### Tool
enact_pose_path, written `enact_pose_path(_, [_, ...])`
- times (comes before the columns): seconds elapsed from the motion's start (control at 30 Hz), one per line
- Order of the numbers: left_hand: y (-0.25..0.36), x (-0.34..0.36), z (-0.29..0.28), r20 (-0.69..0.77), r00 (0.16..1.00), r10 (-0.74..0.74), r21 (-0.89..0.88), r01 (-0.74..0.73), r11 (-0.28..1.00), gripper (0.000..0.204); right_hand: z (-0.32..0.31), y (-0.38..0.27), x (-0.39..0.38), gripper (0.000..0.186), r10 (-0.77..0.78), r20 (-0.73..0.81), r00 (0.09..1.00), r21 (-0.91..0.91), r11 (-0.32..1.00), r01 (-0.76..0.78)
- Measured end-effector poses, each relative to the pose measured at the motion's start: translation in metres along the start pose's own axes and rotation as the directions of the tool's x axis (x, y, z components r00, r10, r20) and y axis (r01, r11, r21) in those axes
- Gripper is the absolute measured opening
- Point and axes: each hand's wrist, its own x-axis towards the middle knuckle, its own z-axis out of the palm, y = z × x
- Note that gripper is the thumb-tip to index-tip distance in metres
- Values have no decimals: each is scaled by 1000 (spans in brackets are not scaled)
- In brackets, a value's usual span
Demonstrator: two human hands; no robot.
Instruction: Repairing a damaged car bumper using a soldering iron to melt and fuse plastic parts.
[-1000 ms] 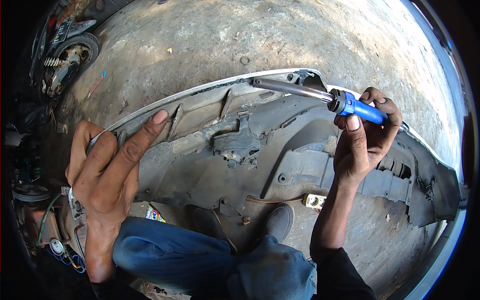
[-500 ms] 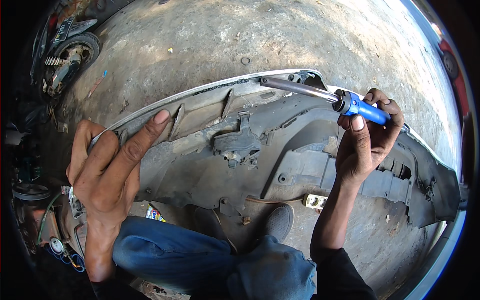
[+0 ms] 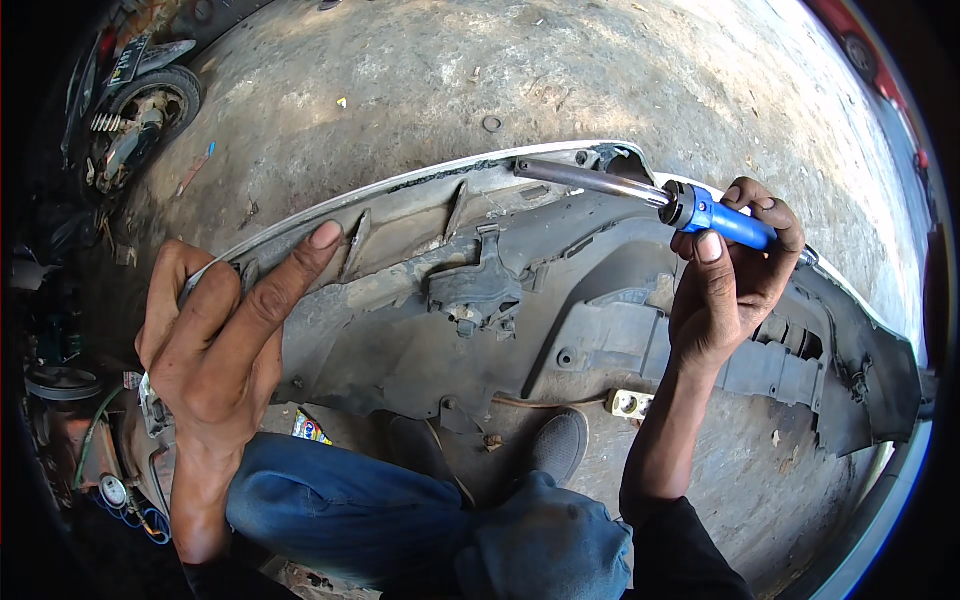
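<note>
A large car bumper (image 3: 365, 345) lies with its grey inner side up across the ground before me, its pale edge curving along the far side. My left hand (image 3: 215, 365) is closed round the edge at the left, index finger stretched along the inner side. Between the thumb and fingers of my right hand (image 3: 725, 290) is a soldering iron (image 3: 738, 226) with a blue handle and a long metal barrel. It points left, its tip at a dark, rough seam (image 3: 440, 175) just inside the far edge; whether they touch I cannot tell.
A white power socket strip (image 3: 630, 404) with a brown cord lies near my shoes (image 3: 560, 446). Beside my knee is a small colourful packet (image 3: 310, 428). A motorcycle wheel (image 3: 165, 100) stands at the far left, above a pressure gauge (image 3: 113, 490) and hoses. Red vehicles show at the far right.
The soldering iron and my right hand have shifted slightly left, the tip moving along the seam. My left hand has moved very slightly right and keeps its grip on the bumper edge.
</note>
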Motion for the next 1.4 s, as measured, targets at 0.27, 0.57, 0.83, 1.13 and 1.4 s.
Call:
enact_pose_path(0.27, [-1, 1, 0, -6, 1000, 5, -3, -5, 1000, 54, 1, 1, -1, 53, -9, 7, 1000, -39, 999, 9])
enact_pose_path(0.57, [2, 0, -3, 35, 998, -42, -26, 43, 999, 59, 1, 2, -2, 53, -3, -3, 1000, -8, 1000, 3])
enact_pose_path(0.83, [2, 0, -3, 38, 999, -38, -23, 39, 999, 60, 1, 3, -3, 51, -12, -14, 1000, 6, 1000, 12])
enact_pose_path(1.13, [1, 1, -4, 46, 998, -33, -27, 34, 999, 61, -2, 4, -2, 48, -13, 7, 1000, -87, 996, 13])
enact_pose_path(1.4, [1, 0, -3, 31, 999, -25, -38, 26, 999, 60, -3, 3, -1, 48, -21, 13, 1000, -87, 996, 22])
